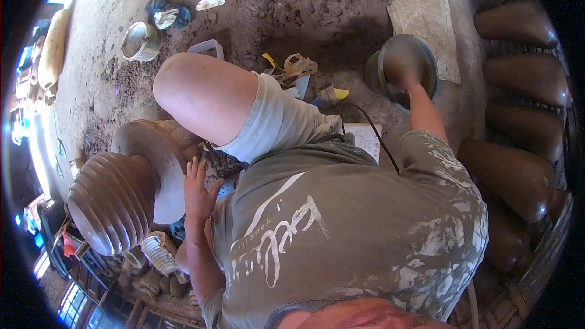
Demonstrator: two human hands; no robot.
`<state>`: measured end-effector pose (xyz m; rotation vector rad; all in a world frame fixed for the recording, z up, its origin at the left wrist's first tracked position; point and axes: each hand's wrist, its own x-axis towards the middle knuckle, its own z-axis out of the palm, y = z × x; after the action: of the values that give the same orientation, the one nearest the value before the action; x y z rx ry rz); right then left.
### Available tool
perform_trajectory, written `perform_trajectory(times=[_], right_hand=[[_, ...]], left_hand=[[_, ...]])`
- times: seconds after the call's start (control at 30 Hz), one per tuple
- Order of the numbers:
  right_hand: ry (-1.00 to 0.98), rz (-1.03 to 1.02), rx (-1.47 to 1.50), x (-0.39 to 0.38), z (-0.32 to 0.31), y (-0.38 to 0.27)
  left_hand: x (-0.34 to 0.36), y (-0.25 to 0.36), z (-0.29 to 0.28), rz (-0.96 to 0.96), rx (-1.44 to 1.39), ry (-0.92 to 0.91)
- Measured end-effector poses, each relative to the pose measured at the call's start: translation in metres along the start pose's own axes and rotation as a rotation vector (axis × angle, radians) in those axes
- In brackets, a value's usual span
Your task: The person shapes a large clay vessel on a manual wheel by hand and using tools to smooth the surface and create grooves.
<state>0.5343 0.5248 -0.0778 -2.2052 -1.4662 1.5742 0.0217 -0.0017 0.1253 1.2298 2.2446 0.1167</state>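
This is a pottery workshop: 1 ridged clay vessel, lined-up brown pots, mud-smeared floor.

Left hand near ribbed pot

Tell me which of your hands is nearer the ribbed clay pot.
Left. The left hand is close by, just right of the ribbed clay pot, beyond its round disc; the right hand, blurred, is far across at the dark bucket.

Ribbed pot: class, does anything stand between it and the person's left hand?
Only a strip of the wheel disc shows between the left hand and the pot; nothing else visible stands in the way.
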Motion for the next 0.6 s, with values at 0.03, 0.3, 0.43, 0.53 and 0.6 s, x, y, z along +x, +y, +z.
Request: perform_trajectory(times=[0.03,0.3,0.43,0.53,0.6], right_hand=[[0.03,-0.02,-0.03,0.01,-0.004,0.01],[0.164,-0.148,-0.138,0.106,-0.018,0.074],[0.292,-0.298,-0.327,0.167,-0.098,0.096],[0.233,-0.398,-0.636,0.155,-0.052,0.085],[0.215,-0.383,-0.271,0.126,-0.022,0.067]], left_hand=[[0.002,0.0,0.0,0.002,0.002,-0.001],[-0.003,0.008,-0.01,-0.015,0.031,-0.028],[0.021,-0.005,0.016,0.07,-0.038,0.013],[0.004,0.002,0.003,0.025,0.009,0.02],[-0.012,0.005,-0.004,-0.02,0.027,0.01]])
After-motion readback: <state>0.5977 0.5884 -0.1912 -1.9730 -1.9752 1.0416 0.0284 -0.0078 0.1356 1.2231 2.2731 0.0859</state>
